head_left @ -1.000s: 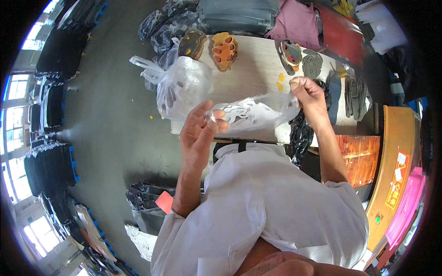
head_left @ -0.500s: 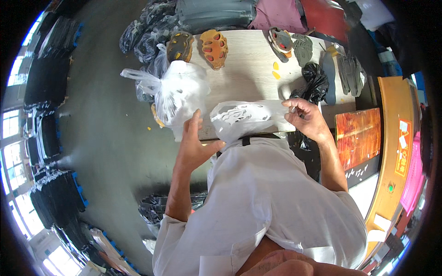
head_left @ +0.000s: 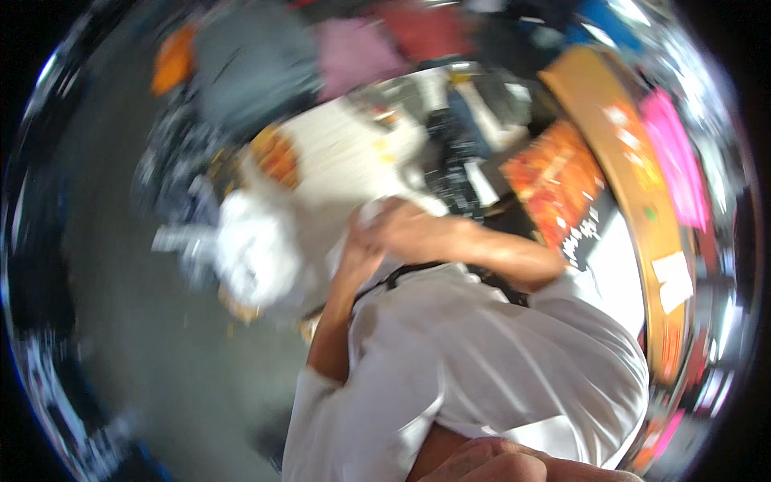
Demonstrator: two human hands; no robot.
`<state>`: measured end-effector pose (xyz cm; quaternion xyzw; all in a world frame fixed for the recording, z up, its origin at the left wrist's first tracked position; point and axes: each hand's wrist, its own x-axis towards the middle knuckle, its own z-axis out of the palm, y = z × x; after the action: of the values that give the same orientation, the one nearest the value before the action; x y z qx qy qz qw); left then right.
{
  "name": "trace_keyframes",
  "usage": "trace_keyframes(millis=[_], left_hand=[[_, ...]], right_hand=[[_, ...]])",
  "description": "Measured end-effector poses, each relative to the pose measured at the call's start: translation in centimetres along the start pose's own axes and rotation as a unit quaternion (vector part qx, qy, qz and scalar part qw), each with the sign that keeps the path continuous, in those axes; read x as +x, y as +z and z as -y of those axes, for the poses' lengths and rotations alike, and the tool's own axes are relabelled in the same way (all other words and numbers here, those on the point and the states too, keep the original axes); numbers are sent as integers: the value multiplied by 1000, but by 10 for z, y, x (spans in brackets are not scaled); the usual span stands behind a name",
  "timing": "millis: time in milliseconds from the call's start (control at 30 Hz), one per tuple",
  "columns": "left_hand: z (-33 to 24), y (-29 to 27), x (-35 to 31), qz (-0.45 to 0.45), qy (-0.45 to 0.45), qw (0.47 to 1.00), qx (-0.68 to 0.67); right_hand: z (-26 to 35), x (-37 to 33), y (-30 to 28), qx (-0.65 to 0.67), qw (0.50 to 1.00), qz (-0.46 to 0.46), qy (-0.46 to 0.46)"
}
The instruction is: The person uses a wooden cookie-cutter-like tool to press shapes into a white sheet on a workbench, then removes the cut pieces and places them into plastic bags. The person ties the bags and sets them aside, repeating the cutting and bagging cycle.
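Observation:
Motion smears the picture. My left hand (head_left: 358,247) and my right hand (head_left: 408,231) meet over the near edge of the table, the right one crossing partly over the left. Both look closed around the gathered part of a thin whitish plastic bag (head_left: 371,212); only bits of it show, and the white cut-out piece inside is hidden by my hands. To the left of them a full white plastic bag (head_left: 259,253) with tied ends sits at the table's corner.
On the pale table (head_left: 333,149) lie an orange slotted shoe piece (head_left: 275,155) and yellow scraps (head_left: 385,150). Black plastic (head_left: 452,165) lies at its right. Grey (head_left: 255,68), mauve (head_left: 359,55) and red bundles stand behind. An orange-brown board edge (head_left: 618,145) rises at the right.
My hands, which were apart on either side of the plastic bag, have come together. The right moved left across the bag. My view has turned, so the table appears tilted.

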<state>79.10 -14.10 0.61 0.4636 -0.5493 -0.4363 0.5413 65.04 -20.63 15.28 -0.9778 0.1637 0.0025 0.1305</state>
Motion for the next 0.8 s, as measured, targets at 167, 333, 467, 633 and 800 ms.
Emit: trace_keyframes(millis=[167, 333, 467, 633, 800], left_hand=[[4, 22, 4, 78, 71, 986, 130], [15, -10, 8, 22, -168, 976, 133], [16, -26, 8, 62, -309, 949, -4], [-6, -29, 22, 49, -325, 923, -198], [-32, -28, 33, 134, -262, 944, -150]], right_hand=[[34, 39, 16, -164, 970, -114, 139], [-36, 38, 26, -33, 955, -276, 99], [-96, 21, 48, 267, 961, -20, 61], [-68, 5, 63, 329, 925, -146, 123], [-66, -3, 78, 474, 859, -155, 112]])
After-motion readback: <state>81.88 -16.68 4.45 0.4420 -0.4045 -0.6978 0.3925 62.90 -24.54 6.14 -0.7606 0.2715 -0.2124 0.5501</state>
